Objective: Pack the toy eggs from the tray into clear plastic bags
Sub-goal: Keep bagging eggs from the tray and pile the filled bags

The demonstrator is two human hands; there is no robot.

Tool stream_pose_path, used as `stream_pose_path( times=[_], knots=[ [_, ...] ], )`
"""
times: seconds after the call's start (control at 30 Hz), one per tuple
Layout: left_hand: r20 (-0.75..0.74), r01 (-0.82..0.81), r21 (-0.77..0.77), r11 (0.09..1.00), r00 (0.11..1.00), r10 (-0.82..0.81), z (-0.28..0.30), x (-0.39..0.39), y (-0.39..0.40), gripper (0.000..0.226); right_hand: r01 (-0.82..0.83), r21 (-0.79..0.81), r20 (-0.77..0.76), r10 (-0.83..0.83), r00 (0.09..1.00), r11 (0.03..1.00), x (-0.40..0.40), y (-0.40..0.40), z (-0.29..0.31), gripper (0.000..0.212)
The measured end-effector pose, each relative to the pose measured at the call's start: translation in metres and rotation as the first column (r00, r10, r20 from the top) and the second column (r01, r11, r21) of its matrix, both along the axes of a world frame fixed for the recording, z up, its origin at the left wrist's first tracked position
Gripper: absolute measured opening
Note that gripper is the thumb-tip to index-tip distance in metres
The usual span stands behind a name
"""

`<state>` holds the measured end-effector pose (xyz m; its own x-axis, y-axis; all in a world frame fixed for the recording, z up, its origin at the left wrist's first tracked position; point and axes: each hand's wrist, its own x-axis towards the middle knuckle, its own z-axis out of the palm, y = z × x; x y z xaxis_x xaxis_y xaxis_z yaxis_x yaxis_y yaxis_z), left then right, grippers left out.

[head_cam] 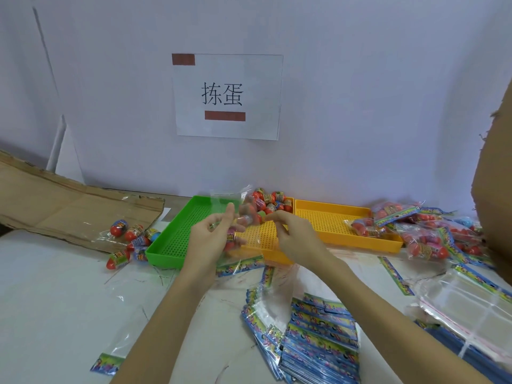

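Your left hand [206, 239] grips a clear plastic bag [230, 217] by its edge, fingers curled round it, with at least one toy egg [230, 239] showing inside against your palm. Your right hand [293, 236] pinches the bag's other side just to the right, thumb and fingers closed on the film. Both hands hover over the near edge of the middle yellow tray [260, 245], between the green tray [177, 239] on the left and another yellow tray [332, 225] on the right. The loose egg pile [270, 205] sits at that middle tray's far end, just beyond your fingertips.
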<state>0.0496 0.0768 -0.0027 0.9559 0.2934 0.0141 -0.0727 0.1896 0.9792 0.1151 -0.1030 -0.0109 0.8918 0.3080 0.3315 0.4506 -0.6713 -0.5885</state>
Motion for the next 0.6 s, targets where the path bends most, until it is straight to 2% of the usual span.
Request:
stream_pose_path(
  times=[0.17, 0.3, 0.47, 0.53, 0.6],
  knots=[
    [-0.025, 0.063, 0.009, 0.998, 0.998, -0.063, 0.001, 0.003, -0.003, 0.05, -0.017, -0.135, -0.107, 0.003, 0.994, 0.991, 0.036, 0.026, 0.002, 0.051],
    [-0.023, 0.209, -0.08, 0.975, 0.977, -0.212, 0.001, 0.002, -0.001, 0.05, 0.035, -0.226, -0.04, -0.045, 0.998, 0.973, 0.054, 0.034, -0.004, 0.049],
    [-0.025, 0.24, -0.088, 0.967, 0.97, -0.243, 0.001, 0.003, -0.004, 0.023, 0.142, -0.252, 0.034, -0.138, 0.99, 0.957, 0.062, 0.036, -0.016, 0.031],
    [-0.011, 0.255, -0.093, 0.962, 0.966, -0.257, 0.0, 0.001, -0.004, 0.021, 0.135, -0.191, 0.042, -0.13, 0.991, 0.972, 0.062, 0.034, -0.017, 0.025],
    [-0.008, 0.269, -0.071, 0.96, 0.963, -0.271, 0.0, -0.001, -0.003, 0.02, 0.116, 0.01, 0.004, -0.117, 0.993, 0.993, 0.056, 0.031, -0.013, 0.023]
  ],
)
